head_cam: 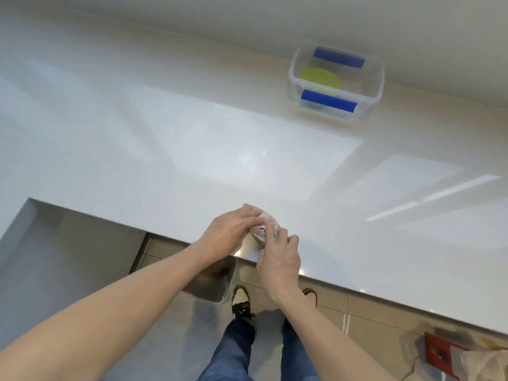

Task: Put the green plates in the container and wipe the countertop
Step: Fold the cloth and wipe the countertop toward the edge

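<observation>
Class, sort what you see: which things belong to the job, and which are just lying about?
Part of the job: green plates, container, cloth in both hands, countertop.

Lying about: bin below the counter, red object on the floor.

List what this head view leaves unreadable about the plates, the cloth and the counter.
- Green plates: the count inside the container is unclear; the near blue clip hides their lower edge.
- Cloth: bunched under the left hand and right hand, so its full shape is hidden.
- Countertop: glare masks any dirt, and the frame edges cut it off.
</observation>
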